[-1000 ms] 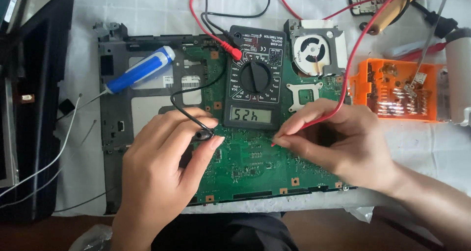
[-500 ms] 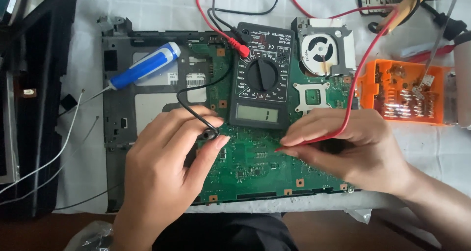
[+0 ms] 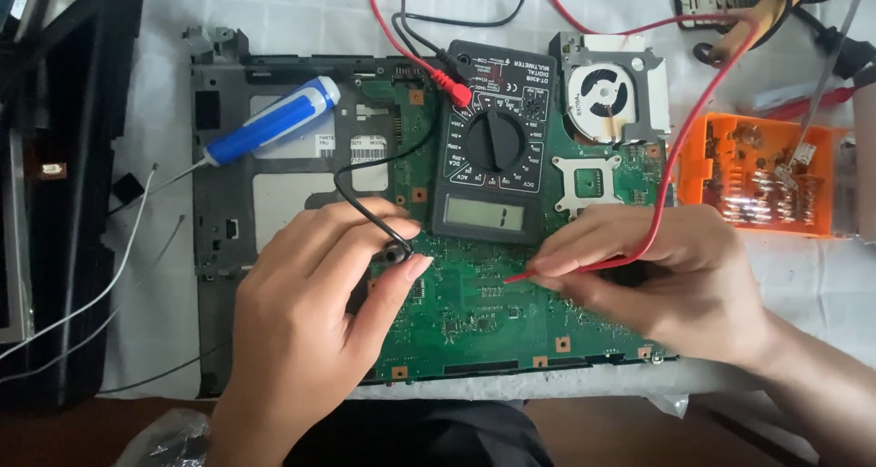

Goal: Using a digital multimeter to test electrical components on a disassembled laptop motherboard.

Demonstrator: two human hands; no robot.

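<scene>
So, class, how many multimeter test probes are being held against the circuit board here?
2. The black probe is pinched in the left hand, left of the board's centre; the red probe is in the right hand, tip below the multimeter. None seem hidden.

1. Hands: two, a left hand (image 3: 310,321) and a right hand (image 3: 666,280).
2. Probes: two, one black probe (image 3: 394,248) and one red probe (image 3: 547,271).
3. Meter (image 3: 493,143): one, black, with one dial and one display.
4. Circuit board (image 3: 484,312): one, green.
5. Fan (image 3: 607,88): one.
6. Screwdriver (image 3: 269,125): one, blue and white.
7. Orange tray (image 3: 757,171): one, holding small parts too many to count.
8. White wires (image 3: 119,257): two, at the left.
</scene>
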